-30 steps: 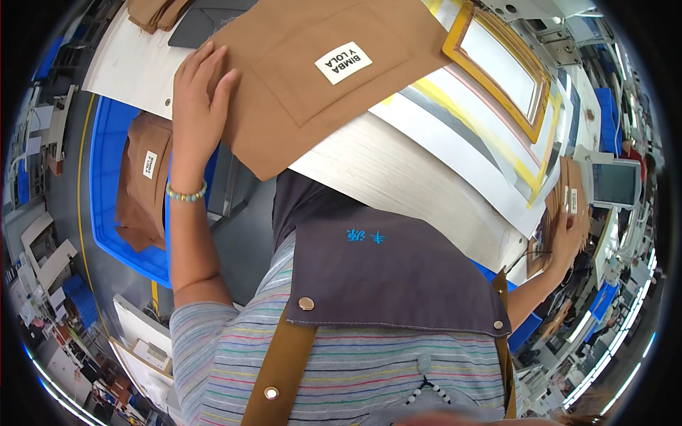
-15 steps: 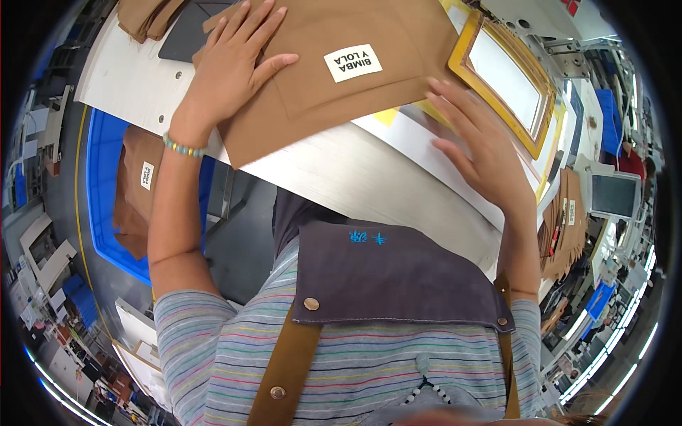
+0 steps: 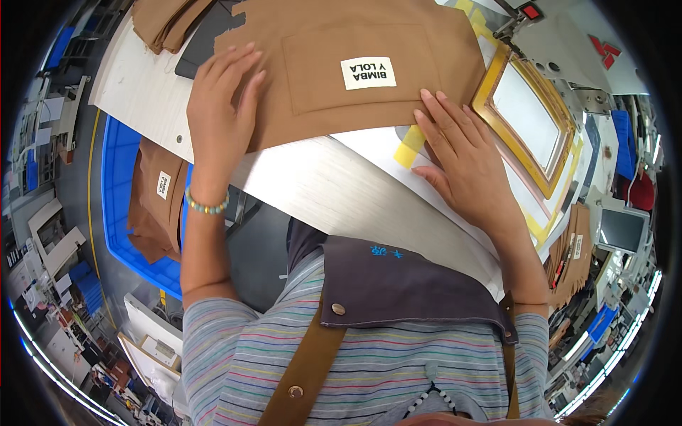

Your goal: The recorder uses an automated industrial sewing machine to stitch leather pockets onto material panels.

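A brown fabric panel lies on the table at the top middle. Stitched onto it is a rectangular patch pocket with a white printed label. At the panel's left edge, my left hand rests with fingers stretched out, its thumb over the cloth. My right hand lies open by the lower right edge, its fingertips touching the fabric. Yellow tape shows beside the right fingers. To the right of the panel stands a yellow frame around a clear window, part of a machine.
Folded brown fabric lies at the far left of the table. Below the table's left edge, a blue bin holds more labelled brown pieces. A stack of brown pieces and a small screen are at the right.
The panel has turned so that its pocket lies more level. My left hand has moved from on top of the cloth to its left edge. The right fingertips now meet the lower edge.
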Action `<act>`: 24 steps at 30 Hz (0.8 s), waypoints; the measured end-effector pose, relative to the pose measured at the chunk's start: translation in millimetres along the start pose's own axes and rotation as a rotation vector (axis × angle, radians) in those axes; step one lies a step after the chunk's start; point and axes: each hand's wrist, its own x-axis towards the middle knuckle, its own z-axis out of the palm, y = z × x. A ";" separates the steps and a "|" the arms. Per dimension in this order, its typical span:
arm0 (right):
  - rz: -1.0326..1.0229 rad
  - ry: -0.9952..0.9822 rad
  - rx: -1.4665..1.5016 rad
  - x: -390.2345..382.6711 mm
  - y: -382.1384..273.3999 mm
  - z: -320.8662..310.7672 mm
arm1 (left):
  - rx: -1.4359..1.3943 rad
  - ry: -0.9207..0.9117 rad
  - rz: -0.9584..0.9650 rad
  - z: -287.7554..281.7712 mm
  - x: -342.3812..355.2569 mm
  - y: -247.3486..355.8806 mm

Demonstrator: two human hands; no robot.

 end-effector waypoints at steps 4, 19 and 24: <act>-0.012 -0.011 0.006 -0.4 2.2 -0.6 | -0.175 -0.065 -0.053 -1.0 -17.0 9.1; 0.039 0.219 -0.210 -34.1 34.4 -3.5 | 0.148 -0.204 0.316 31.9 45.2 22.1; -0.041 0.324 -0.348 -28.1 41.7 3.2 | 0.087 -0.253 0.160 12.2 14.3 37.0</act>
